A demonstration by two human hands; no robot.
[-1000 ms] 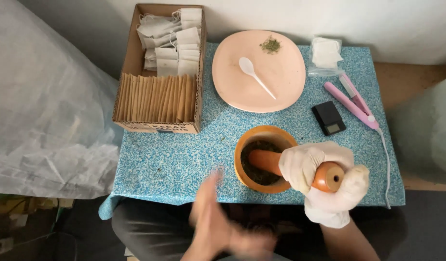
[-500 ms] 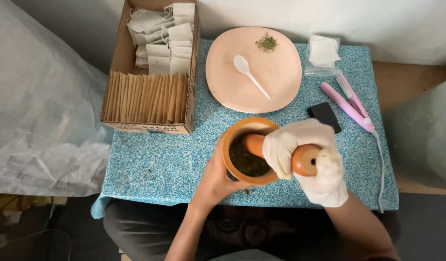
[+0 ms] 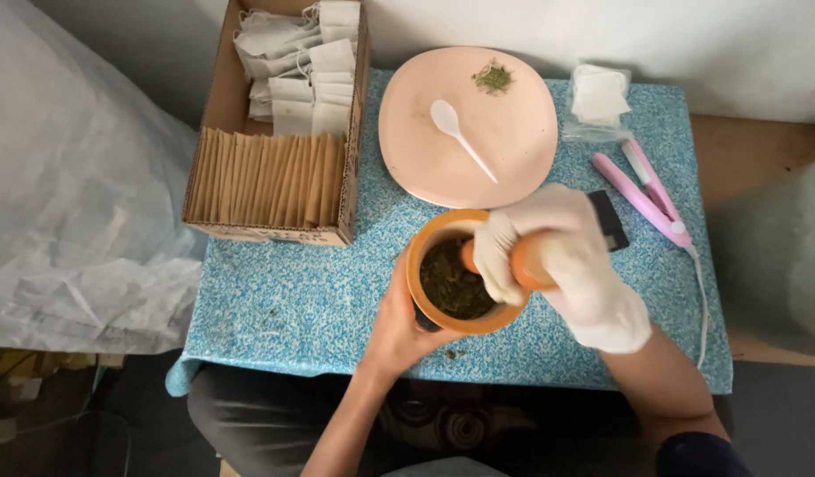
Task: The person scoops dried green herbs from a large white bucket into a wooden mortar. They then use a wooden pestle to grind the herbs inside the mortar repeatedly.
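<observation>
An orange mortar with crushed green herbs inside stands near the front edge of the blue speckled table. My bare left hand cups the mortar's left and front side. In a white glove, my right hand is wrapped around an orange pestle, whose lower end dips into the herbs. Behind the mortar lies a pink plate with a white plastic spoon and a small pile of green herbs.
A cardboard box at the back left holds brown paper sleeves and white tea bags. A small black device, a pink heat-sealing tool with a white cord, and a clear bag of white bags lie right. A plastic sheet hangs left.
My left hand rose from my lap and took hold of the mortar's side. The right hand swung the pestle from leaning out to the right to more upright over the bowl.
</observation>
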